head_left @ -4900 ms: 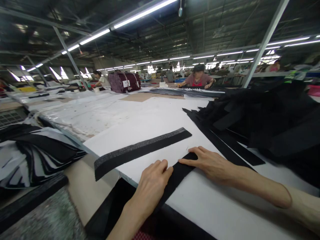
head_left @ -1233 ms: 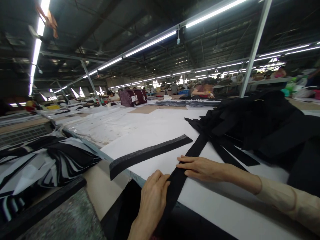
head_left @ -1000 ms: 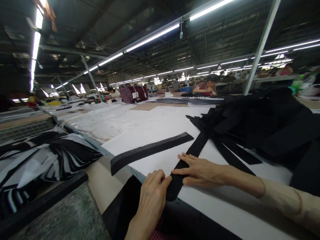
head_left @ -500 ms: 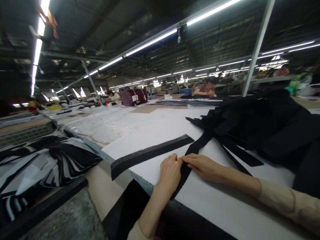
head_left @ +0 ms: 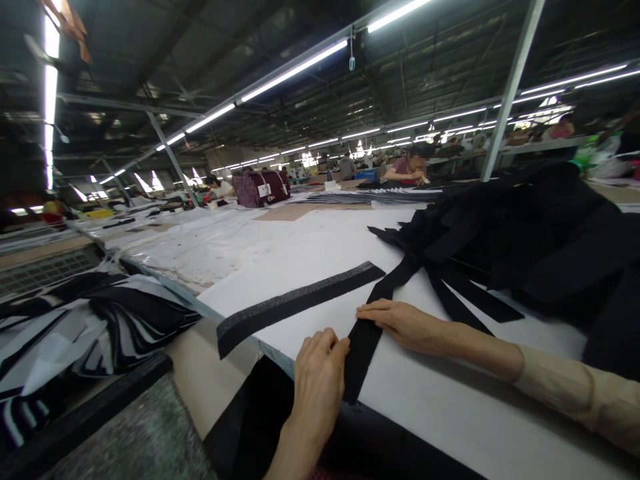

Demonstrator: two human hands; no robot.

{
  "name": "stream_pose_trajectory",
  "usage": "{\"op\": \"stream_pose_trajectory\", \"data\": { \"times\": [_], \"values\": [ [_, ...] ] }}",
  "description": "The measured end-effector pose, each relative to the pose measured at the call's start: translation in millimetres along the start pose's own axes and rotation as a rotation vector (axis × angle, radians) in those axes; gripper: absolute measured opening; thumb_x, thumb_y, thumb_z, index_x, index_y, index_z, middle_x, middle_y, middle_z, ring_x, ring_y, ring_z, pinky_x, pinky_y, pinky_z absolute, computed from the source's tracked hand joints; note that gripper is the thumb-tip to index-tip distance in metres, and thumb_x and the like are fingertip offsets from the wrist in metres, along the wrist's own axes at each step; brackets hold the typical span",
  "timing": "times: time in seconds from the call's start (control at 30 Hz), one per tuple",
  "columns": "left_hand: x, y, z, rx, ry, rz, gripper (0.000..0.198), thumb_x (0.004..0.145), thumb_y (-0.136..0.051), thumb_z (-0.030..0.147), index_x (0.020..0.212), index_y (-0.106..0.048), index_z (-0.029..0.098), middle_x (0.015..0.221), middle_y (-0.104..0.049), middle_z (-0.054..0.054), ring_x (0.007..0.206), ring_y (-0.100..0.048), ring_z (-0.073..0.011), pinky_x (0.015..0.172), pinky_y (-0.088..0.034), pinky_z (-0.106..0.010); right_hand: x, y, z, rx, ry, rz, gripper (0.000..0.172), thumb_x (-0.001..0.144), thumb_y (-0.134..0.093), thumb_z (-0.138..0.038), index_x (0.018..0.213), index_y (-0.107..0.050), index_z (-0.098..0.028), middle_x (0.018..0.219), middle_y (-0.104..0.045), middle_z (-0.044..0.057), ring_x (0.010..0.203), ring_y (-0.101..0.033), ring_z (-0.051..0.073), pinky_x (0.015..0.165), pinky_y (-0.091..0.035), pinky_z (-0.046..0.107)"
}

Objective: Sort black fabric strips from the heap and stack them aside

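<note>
A black fabric strip [head_left: 367,353] runs from the dark heap to the near edge of the white-covered table. My left hand [head_left: 320,373] is closed at the strip's left edge, thumb and fingers pinching it near the table edge. Farther up, my right hand [head_left: 407,325] lies with its fingers stretched out flat across the strip, pressing it on the table. Left of both hands lies another black strip [head_left: 300,303] with a grey band along its upper edge; one end hangs over the table edge.
A large heap of black fabric pieces [head_left: 530,233] covers the table's right side. Black and white cut pieces [head_left: 115,327] are piled at the lower left. Farther back stand maroon bags [head_left: 261,188], and a person [head_left: 404,168] works across the table.
My left hand has moved down and left along the strip's edge, away from my right hand. My right hand stays on the strip, its fingers now flatter. The view has shifted slightly.
</note>
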State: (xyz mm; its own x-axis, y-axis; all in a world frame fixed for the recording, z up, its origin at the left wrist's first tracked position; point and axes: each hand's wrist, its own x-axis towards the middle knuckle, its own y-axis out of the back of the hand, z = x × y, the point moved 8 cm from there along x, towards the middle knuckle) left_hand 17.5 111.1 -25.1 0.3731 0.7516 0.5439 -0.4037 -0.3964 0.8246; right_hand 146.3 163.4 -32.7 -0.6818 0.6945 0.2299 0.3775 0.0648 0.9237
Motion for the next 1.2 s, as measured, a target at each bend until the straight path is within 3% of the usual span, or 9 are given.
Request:
{"op": "stream_pose_trajectory", "data": {
  "times": [0.17,0.27,0.43,0.53,0.63,0.8,0.93,1.03,1.2],
  "values": [
    [4,0.8,6,0.118,-0.075,-0.036,0.024,0.086,-0.044,0.010,0.081,-0.065,0.019,0.072,-0.054,-0.003,0.067,-0.050,-0.0161,0.064,-0.040,-0.030,0,2,-24,-0.075,0.078,-0.068,0.038,0.090,-0.041,-0.030,0.127,-0.051,-0.026,0.128,-0.047,0.011,0.115,-0.045,0.025,0.095,-0.039,0.044],
    [0,4.9,0,-0.029,-0.026,-0.061,0.020,0.086,-0.046,0.014,0.088,-0.065,0.020,0.075,-0.055,-0.003,0.072,-0.052,-0.0164,0.066,-0.043,-0.029,0,1,-34,-0.109,0.073,-0.106,0.040,0.089,-0.042,-0.041,0.126,-0.051,-0.030,0.126,-0.044,0.013,0.111,-0.045,0.029,0.087,-0.044,0.047],
    [-25,15.0,-19,-0.342,0.144,0.028,0.019,0.088,-0.045,0.017,0.093,-0.063,0.020,0.079,-0.055,-0.003,0.075,-0.054,-0.0155,0.068,-0.045,-0.026,0,-2,-34,-0.152,0.040,-0.116,0.038,0.091,-0.040,-0.039,0.127,-0.049,-0.033,0.128,-0.043,0.012,0.113,-0.045,0.029,0.087,-0.045,0.048],
    [-35,18.0,-19,-0.318,0.121,0.098,0.022,0.089,-0.042,0.017,0.090,-0.064,0.019,0.074,-0.053,-0.003,0.071,-0.052,-0.0148,0.065,-0.044,-0.026,1,-2,-39,-0.161,0.094,-0.092,0.038,0.091,-0.041,-0.030,0.128,-0.049,-0.028,0.138,-0.036,0.009,0.127,-0.033,0.030,0.100,-0.035,0.048],
    [-36,19.2,-17,-0.257,0.079,0.140,0.022,0.089,-0.043,0.017,0.091,-0.064,0.018,0.073,-0.052,-0.003,0.070,-0.051,-0.0151,0.065,-0.043,-0.027,1,-6,-51,-0.064,0.177,-0.166,0.042,0.092,-0.037,-0.022,0.134,-0.041,-0.021,0.141,-0.035,0.007,0.130,-0.029,0.021,0.108,-0.029,0.037],
    [-36,19.8,-19,-0.233,0.067,0.129,0.021,0.089,-0.043,0.017,0.092,-0.064,0.019,0.074,-0.052,-0.003,0.071,-0.050,-0.0151,0.065,-0.042,-0.027,-2,-8,-60,0.005,0.159,-0.183,0.040,0.093,-0.039,-0.033,0.132,-0.043,-0.028,0.144,-0.029,0.005,0.131,-0.027,0.024,0.105,-0.032,0.039],
    [-26,16.4,-16,-0.157,0.058,0.084,0.020,0.088,-0.045,0.017,0.088,-0.064,0.019,0.073,-0.052,-0.003,0.072,-0.050,-0.0161,0.067,-0.042,-0.028,-1,-12,-53,-0.030,0.137,-0.166,0.038,0.094,-0.036,-0.034,0.130,-0.046,-0.029,0.141,-0.037,0.004,0.130,-0.029,0.024,0.104,-0.034,0.040],
    [-8,6.1,-12,-0.103,0.067,0.008,0.017,0.085,-0.048,0.015,0.082,-0.064,0.018,0.074,-0.054,-0.003,0.075,-0.052,-0.0172,0.069,-0.042,-0.030,3,-3,-42,-0.105,0.079,-0.043,0.036,0.091,-0.043,-0.028,0.125,-0.051,-0.021,0.136,-0.043,0.009,0.128,-0.032,0.026,0.104,-0.032,0.045],
    [13,-4.8,-15,-0.187,0.097,-0.056,0.017,0.084,-0.050,0.014,0.081,-0.066,0.018,0.076,-0.056,-0.003,0.077,-0.053,-0.0182,0.071,-0.043,-0.031,3,-1,-49,-0.009,0.117,-0.008,0.040,0.090,-0.039,-0.019,0.128,-0.046,-0.014,0.128,-0.051,0.010,0.116,-0.049,0.020,0.098,-0.042,0.035]
  ]
}}
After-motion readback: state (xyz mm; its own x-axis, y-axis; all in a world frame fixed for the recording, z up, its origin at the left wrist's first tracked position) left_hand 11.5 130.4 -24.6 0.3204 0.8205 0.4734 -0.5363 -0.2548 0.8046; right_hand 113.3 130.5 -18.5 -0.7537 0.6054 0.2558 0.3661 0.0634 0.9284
